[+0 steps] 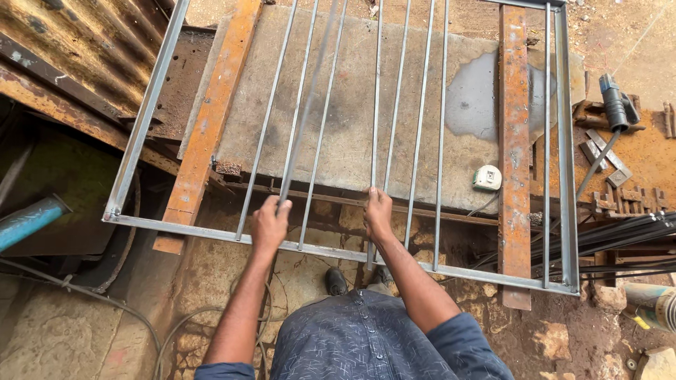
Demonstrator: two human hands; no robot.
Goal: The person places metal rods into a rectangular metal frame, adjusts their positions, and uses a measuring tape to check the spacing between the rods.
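A rectangular steel frame [141, 112] with several thin upright bars lies flat across two rusty orange beams over a grey metal worktable [352, 105]. My left hand [270, 224] is closed around one thin bar [303, 119], which looks blurred and sits at a slight angle to the others, just above the frame's near rail [458, 271]. My right hand [378, 213] grips another bar [377, 91] near the same rail. My arms reach forward in rolled-up blue sleeves.
A white tape measure [486, 177] rests on the table by the right rusty beam [514, 141]. A welding torch [616, 105] and small steel offcuts lie at right, with dark rods [620, 243] below. A blue pipe [28, 219] is at left. Cables trail on the stone floor.
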